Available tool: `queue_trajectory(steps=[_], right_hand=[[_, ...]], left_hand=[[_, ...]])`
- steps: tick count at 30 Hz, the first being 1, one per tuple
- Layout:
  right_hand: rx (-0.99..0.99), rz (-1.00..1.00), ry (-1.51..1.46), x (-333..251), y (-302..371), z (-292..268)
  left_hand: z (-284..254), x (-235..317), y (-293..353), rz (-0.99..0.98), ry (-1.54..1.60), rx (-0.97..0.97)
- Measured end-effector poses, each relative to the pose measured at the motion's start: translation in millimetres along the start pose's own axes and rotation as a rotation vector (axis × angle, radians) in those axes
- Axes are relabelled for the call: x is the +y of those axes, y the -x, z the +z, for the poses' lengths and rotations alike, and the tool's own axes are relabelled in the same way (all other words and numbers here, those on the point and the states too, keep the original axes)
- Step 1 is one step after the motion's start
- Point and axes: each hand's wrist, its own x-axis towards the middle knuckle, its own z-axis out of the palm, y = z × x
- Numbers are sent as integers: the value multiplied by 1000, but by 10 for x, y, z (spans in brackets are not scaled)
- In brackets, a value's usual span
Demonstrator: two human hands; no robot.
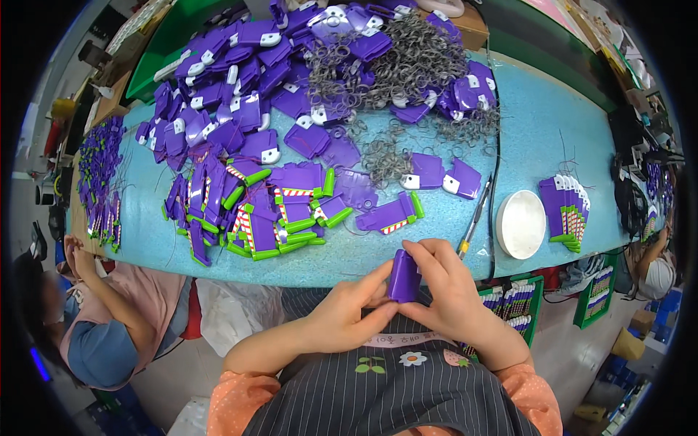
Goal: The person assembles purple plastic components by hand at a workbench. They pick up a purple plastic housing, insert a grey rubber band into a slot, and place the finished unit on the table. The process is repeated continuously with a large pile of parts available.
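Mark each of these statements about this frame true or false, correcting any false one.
1. Both hands hold one purple plastic piece. True: the left hand and the right hand both grip it.
2. The white round dish sits left of the hands. False: it lies to the right on the blue table.
3. A tangle of grey metal rings lies among the purple parts. True.
4. The finished pieces have red bars. False: the bars are green.

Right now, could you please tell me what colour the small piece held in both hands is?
Purple piece; the head view shows it best.
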Motion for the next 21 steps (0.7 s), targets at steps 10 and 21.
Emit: queue_trajectory(steps=[10, 21], right_hand=[[88, 154, 84, 177, 8, 76], [20, -369, 588, 278, -649, -108]], left_hand=[[-190, -186, 71, -228, 464, 345], [-165, -280, 222, -289, 723, 223]])
